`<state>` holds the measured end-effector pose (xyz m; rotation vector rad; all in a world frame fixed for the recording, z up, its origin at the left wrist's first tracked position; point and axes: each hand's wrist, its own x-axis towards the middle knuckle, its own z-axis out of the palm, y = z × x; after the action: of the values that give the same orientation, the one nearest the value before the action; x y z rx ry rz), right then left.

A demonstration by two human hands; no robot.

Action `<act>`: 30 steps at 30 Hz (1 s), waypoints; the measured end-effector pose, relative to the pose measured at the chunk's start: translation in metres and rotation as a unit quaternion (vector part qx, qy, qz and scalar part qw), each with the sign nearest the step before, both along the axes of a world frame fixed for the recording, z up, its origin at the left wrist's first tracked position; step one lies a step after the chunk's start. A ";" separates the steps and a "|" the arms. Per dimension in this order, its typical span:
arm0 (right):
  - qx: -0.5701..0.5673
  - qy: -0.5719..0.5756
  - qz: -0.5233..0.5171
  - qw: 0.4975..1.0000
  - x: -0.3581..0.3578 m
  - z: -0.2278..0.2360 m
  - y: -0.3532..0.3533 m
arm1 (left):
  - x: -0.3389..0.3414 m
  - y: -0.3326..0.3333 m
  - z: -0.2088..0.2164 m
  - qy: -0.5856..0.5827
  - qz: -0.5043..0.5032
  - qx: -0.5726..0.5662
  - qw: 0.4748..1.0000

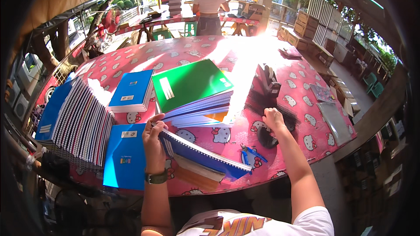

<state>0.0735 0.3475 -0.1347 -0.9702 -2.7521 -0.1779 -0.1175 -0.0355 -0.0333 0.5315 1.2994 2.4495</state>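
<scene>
My left hand, a watch on its wrist, grips the corner of a blue-covered notebook tilted above the table's near side. A row of punched holes runs along its upper edge. My right hand is closed beside a pile of black binding coils; what its fingers hold, if anything, is hidden. Just below that hand lies a dark rounded object. Blue-handled pliers rest between the notebook and my right forearm. Beyond the notebook lies a fanned stack of green-covered notebooks.
A long row of spiral-bound notebooks stands at left, beside blue notebooks and another blue notebook. A black device sits beyond the coils. Clear plastic lies at right. A person stands at a far table.
</scene>
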 end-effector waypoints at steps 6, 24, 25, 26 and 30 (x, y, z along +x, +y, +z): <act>-0.002 0.121 0.035 0.992 0.006 0.017 -0.003 | -0.001 -0.011 -0.008 -0.026 -0.016 0.031 0.999; -0.456 0.419 0.159 0.769 0.114 0.111 -0.220 | 0.137 0.032 0.004 0.660 0.105 -0.312 0.676; -0.490 0.395 0.184 0.755 0.119 0.107 -0.227 | 0.139 0.032 0.003 0.660 0.093 -0.313 0.676; -0.520 0.365 0.214 0.742 0.123 0.106 -0.230 | 0.139 0.033 0.002 0.653 0.100 -0.306 0.686; -0.503 0.371 0.183 0.759 0.122 0.110 -0.245 | 0.147 0.037 -0.004 0.646 0.126 -0.285 0.697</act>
<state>0.1954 0.1021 -0.0244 -0.4209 -2.0451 1.5243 0.0291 0.0017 -0.0374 2.1639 2.5621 1.3706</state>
